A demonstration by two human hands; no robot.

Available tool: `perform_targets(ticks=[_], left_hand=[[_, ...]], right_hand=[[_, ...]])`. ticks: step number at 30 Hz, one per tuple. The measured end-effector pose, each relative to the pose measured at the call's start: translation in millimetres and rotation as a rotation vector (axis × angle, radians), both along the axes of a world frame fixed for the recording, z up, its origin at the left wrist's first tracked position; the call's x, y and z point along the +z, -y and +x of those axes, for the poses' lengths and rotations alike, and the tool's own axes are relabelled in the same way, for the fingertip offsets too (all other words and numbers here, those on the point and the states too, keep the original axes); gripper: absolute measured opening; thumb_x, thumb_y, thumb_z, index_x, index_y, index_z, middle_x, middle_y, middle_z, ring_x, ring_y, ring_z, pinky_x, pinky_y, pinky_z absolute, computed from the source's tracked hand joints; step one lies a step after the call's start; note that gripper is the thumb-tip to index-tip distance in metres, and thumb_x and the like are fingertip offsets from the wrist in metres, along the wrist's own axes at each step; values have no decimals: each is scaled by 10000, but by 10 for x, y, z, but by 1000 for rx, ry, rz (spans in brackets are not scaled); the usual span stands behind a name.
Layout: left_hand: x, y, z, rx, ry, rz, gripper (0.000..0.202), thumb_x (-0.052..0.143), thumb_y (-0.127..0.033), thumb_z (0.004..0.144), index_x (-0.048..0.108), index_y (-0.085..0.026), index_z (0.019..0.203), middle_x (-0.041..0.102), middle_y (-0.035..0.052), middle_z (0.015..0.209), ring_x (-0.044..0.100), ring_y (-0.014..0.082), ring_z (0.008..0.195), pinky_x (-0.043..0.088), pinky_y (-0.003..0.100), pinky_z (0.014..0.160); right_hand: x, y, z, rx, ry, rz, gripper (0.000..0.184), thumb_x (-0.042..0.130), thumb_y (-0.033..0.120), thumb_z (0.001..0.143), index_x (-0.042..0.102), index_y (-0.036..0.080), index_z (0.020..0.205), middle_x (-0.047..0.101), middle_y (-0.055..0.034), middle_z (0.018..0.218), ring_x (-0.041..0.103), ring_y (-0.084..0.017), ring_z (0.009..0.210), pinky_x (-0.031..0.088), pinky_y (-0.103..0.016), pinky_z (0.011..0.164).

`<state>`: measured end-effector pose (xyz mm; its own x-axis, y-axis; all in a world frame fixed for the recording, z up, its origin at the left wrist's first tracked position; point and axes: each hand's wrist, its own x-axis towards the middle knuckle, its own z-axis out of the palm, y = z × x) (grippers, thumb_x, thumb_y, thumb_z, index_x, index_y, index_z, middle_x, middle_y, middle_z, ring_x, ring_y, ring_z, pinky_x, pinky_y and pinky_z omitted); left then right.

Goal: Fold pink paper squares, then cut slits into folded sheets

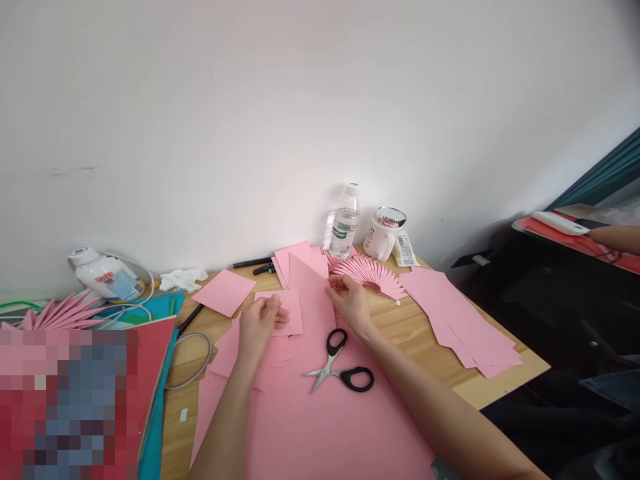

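Note:
My right hand [351, 307] has its thumb and fingers closed on the right edge of a long pink paper sheet [309, 283]. Over a small pink paper square [293, 313] hovers or rests my left hand [261, 327], fingers a little apart and loosely bent; contact with the square is hard to judge. Between my forearms, a pair of black-handled scissors [333, 370] lies with spread blades on a large pink sheet [320, 427]. More pink pieces lie under and beside my left wrist, and another pink square [225, 293] sits farther left.
A pleated pink paper fan [367, 272], a water bottle [345, 227] and a white lidded mug [383, 237] stand by the wall. Pink strips [455, 317] lie at right, markers [250, 263] behind. A white bottle [107, 275] leans at left. Another person's arm [617, 239] shows far right.

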<state>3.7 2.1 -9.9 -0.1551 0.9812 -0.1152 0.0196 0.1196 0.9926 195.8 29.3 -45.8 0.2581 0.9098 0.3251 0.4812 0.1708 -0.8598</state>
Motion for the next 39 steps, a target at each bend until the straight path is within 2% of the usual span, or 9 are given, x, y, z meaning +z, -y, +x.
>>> perform_targets(ticks=[3, 7, 10, 14, 17, 21, 26, 32, 39], left_hand=[[-92, -19, 14, -59, -126, 52, 411, 604, -535, 666, 585, -125, 653, 668, 91, 646, 647, 191, 578, 535, 323, 593], [-102, -40, -22, 14, -155, 76, 430, 583, -541, 684, 595, -113, 730, 674, 110, 705, 643, 187, 574, 531, 326, 584], [-18, -14, -3, -16, 15, 70, 610, 651, -502, 644, 517, -105, 1087, 673, 105, 732, 643, 199, 561, 527, 335, 537], [87, 40, 56, -102, 267, 209, 996, 755, -390, 570, 183, -317, 1382, 589, 156, 1129, 656, 243, 858, 526, 394, 729], [121, 66, 58, -178, 363, 225, 923, 774, -333, 556, 299, -347, 1347, 480, 149, 1288, 564, 301, 1064, 499, 434, 800], [101, 68, 23, -286, 426, 232, 506, 738, -317, 609, 612, -201, 1085, 618, 122, 1116, 527, 314, 1101, 460, 476, 859], [37, 27, -7, -111, 376, 231, 319, 767, -249, 556, 671, -127, 835, 679, 96, 967, 573, 260, 1015, 427, 411, 903], [146, 50, 36, -56, 466, 225, 465, 777, -187, 544, 549, -178, 949, 685, 35, 881, 621, 143, 815, 469, 285, 786], [183, 96, 86, -131, 418, 212, 479, 747, -263, 594, 567, -154, 1025, 648, 97, 1048, 583, 214, 1000, 449, 319, 852]], right_hand=[[62, 31, -32, 0, -33, 40, 174, 550, 254, 744, 600, 159, 880, 646, -43, 760, 592, -155, 651, 482, -288, 616], [159, 93, -86, -88, -209, 299, 215, 542, 289, 791, 536, 191, 982, 586, -33, 825, 572, -148, 754, 491, -253, 583], [201, 138, -120, -47, -345, 392, 302, 560, 300, 796, 477, 220, 1075, 548, -21, 832, 569, -143, 739, 502, -228, 492], [231, 197, -141, 74, -245, 451, 283, 532, 271, 823, 501, 229, 1101, 552, -29, 830, 565, -138, 704, 544, -272, 561], [265, 236, -137, 149, -43, 534, 156, 500, 203, 835, 571, 208, 974, 579, -58, 834, 569, -166, 776, 525, -324, 674], [280, 257, -129, 285, 77, 594, 44, 571, 183, 790, 573, 195, 832, 562, -63, 821, 566, -187, 806, 487, -347, 704], [263, 253, -166, 325, -92, 515, 221, 633, 225, 760, 476, 190, 609, 543, -80, 972, 547, -224, 999, 454, -385, 838], [319, 264, -198, 370, -367, 439, 164, 625, 207, 762, 514, 189, 644, 499, -96, 1196, 457, -235, 1174, 393, -404, 955], [295, 230, -195, 478, -609, 128, 173, 679, 311, 705, 589, 185, 782, 619, -63, 929, 593, -173, 873, 475, -315, 800]])
